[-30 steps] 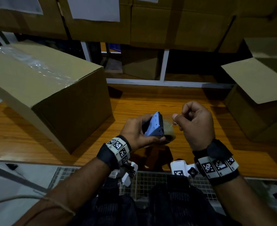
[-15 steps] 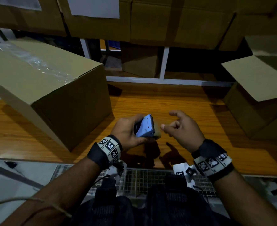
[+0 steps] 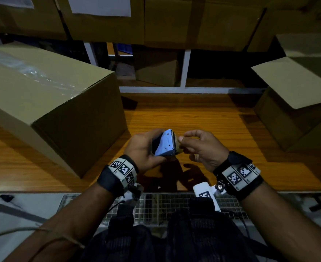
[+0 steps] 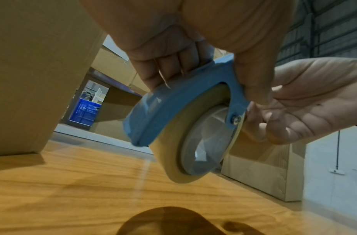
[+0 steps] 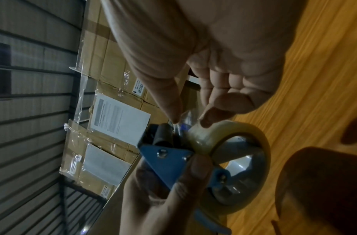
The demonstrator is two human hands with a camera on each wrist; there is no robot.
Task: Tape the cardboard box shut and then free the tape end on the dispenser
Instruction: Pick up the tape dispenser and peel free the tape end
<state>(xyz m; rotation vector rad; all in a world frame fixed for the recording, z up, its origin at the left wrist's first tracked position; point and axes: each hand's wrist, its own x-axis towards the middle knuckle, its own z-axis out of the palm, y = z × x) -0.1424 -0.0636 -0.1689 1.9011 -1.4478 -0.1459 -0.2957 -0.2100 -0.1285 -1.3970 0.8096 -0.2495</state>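
Observation:
A closed cardboard box [image 3: 48, 103] with clear tape along its top seam sits at the left of the wooden table [image 3: 203, 118]. My left hand [image 3: 144, 146] grips the blue tape dispenser [image 3: 166, 142] just above the table's front edge. The dispenser [image 4: 173, 101] carries a roll of clear tape [image 5: 219, 139]. My right hand [image 3: 197, 146] is at the roll, thumb and forefinger pinching the loose tape end [image 5: 185, 120] beside the black roller [image 5: 163, 135]. In the left wrist view the right hand [image 4: 306, 101] lies behind the roll.
An open cardboard box [image 3: 295, 103] with a raised flap stands at the right. Stacked cartons [image 3: 174, 19] and a white shelf frame [image 3: 184, 89] fill the back. A wire mesh rack [image 3: 165, 205] lies below the table's front edge. Bare table surface shows between the two boxes.
My right hand dropped away from the roll with fingers loosened, then came back and pinched the tape end. The dispenser in my left hand sank slightly towards the table edge.

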